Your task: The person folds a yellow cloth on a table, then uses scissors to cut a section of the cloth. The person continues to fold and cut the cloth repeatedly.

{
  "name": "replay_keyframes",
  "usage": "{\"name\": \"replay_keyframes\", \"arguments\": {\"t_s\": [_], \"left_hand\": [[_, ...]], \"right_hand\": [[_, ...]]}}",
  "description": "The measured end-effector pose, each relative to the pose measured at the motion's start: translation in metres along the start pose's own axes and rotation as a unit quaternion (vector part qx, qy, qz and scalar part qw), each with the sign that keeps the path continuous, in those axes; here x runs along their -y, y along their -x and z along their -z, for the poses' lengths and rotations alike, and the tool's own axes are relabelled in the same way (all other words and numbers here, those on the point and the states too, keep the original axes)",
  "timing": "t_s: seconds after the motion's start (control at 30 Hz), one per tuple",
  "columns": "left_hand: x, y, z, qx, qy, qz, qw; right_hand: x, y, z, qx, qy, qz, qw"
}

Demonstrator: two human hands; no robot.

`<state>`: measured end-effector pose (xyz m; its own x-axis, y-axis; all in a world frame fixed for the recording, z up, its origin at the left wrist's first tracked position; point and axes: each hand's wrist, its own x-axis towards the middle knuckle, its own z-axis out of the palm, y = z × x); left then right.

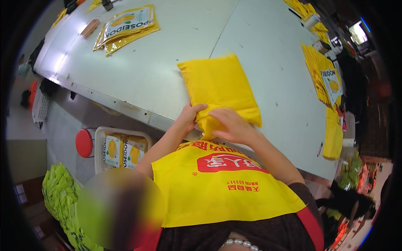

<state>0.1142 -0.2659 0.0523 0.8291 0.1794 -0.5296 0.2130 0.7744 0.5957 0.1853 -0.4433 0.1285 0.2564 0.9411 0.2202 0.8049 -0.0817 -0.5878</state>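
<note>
Item: yellow padded pouch (220, 88) lies on the white worktop (167, 62), near edge overhanging toward the person.
Left hand (190, 117): grip is closed on the pouch's near left corner.
Right hand (230, 125): fingers are pressed on the near flap, pinching it.
Done: pouch is judged filled and flattened.
Left: near opening is judged unsealed.
Surroundings: flat yellow bags (125, 27) are stacked well apart; a basket (121, 148) of packed pieces is seen below the edge.

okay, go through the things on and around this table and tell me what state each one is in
yellow pouch: filled, flat on the table, near end pinched
left hand: gripping pouch's near end
right hand: pressing pouch's near end
crate: holds upright packets
flat yellow bags: stacked, fanned
</note>
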Motion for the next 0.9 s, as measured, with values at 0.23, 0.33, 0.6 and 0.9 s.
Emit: {"name": "replay_keyframes", "arguments": {"t_s": [0.23, 0.33, 0.6, 0.9], "left_hand": [[-0.066, 0.088, -0.101, -0.037, -0.088, -0.142, 0.985], [-0.087, 0.134, -0.121, 0.066, -0.246, -0.382, 0.888], [0.047, 0.045, -0.004, -0.145, -0.765, -0.422, 0.464], [0.03, 0.082, 0.064, -0.52, -0.559, -0.362, 0.535]], "right_hand": [[-0.037, 0.055, 0.026, -0.145, -0.031, -0.09, 0.985], [-0.015, 0.044, 0.041, -0.213, -0.375, -0.169, 0.886], [-0.164, 0.045, -0.005, -0.013, -0.098, -0.379, 0.92], [-0.143, 0.069, -0.003, -0.085, -0.377, -0.473, 0.792]]}}
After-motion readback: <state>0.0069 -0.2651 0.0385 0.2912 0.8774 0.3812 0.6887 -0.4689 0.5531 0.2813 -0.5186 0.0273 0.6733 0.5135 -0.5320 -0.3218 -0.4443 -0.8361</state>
